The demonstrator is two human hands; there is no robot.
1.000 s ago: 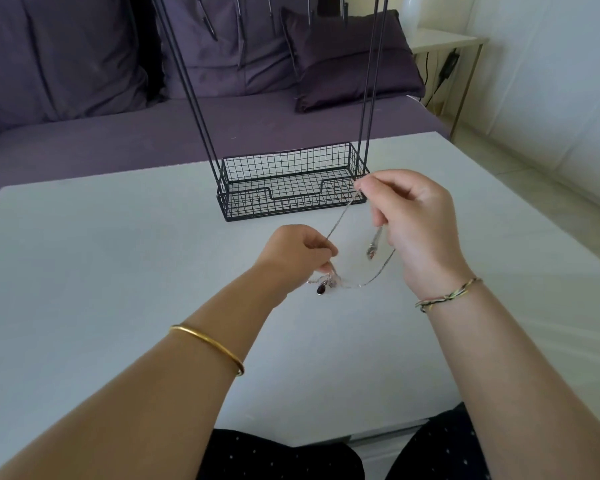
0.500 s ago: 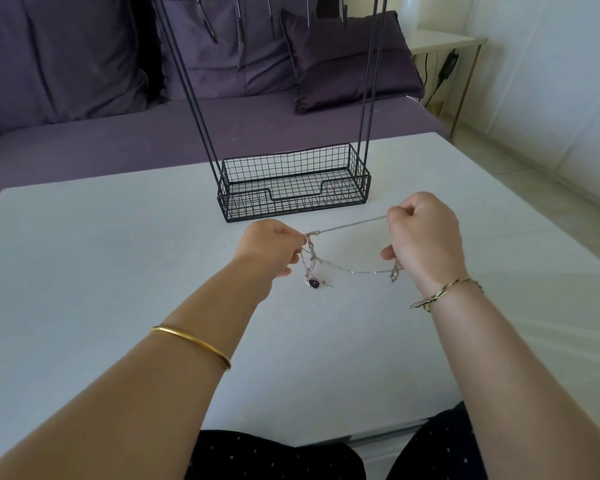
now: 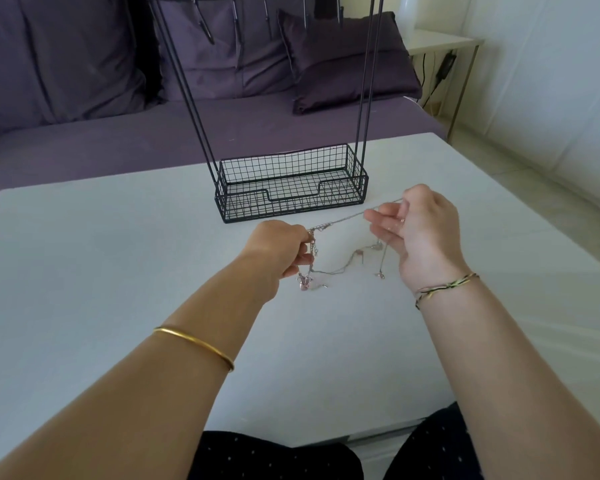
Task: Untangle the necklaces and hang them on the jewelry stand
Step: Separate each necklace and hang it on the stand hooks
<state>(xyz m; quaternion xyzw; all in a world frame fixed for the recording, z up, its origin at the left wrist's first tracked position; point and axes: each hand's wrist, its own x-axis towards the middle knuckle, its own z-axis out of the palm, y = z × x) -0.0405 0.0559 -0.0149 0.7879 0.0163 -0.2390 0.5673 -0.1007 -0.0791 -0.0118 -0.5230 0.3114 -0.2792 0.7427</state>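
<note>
Left hand curled, pinching necklaces at clasp end. Right hand pinches far end, lower fingers loosely spread. Tangle sags between them over table — just before jewelry stand.

Both hands pinching tangled necklaces, jewelry stand behind

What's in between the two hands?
In the head view, thin silver necklaces stretch from the left hand to the right hand; tangled loops and pendants sag below toward the white table.
</note>
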